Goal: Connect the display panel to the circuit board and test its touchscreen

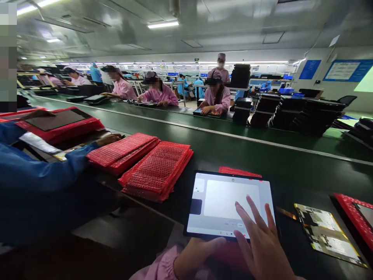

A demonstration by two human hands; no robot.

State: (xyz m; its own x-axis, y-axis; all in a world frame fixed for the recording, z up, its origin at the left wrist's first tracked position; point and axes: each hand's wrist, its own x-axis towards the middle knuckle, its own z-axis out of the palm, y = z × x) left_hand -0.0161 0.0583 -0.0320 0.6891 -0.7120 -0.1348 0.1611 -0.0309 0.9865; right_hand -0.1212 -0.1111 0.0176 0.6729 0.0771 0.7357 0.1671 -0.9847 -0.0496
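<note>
Resting spread and flat, the right hand [262,243] lays its fingertips [239,208] on the lit screen of a tablet [230,204], fingers splayed wide and clasping nothing. Just to its left, the left hand [198,252] props the tablet's near edge, thumb along the rim, in a loose hold; a pink sleeve [160,268] covers that wrist. Small icons show on the screen, but no writing there can be read.

Right of the hands, close by, lies a bare circuit panel [328,233] with gold edging, its markings too small to read. Beyond and left of the hands sit two stacks of red mesh sleeves [151,171]. Everything rests on a dark green conveyor bench [262,155]. A blue-sleeved co-worker's arm [43,167] reaches in further left. Across the belt, people in pink smocks [159,93] sit beside stacked black trays [291,111], under strip lights; blue wall notices are unreadable.
</note>
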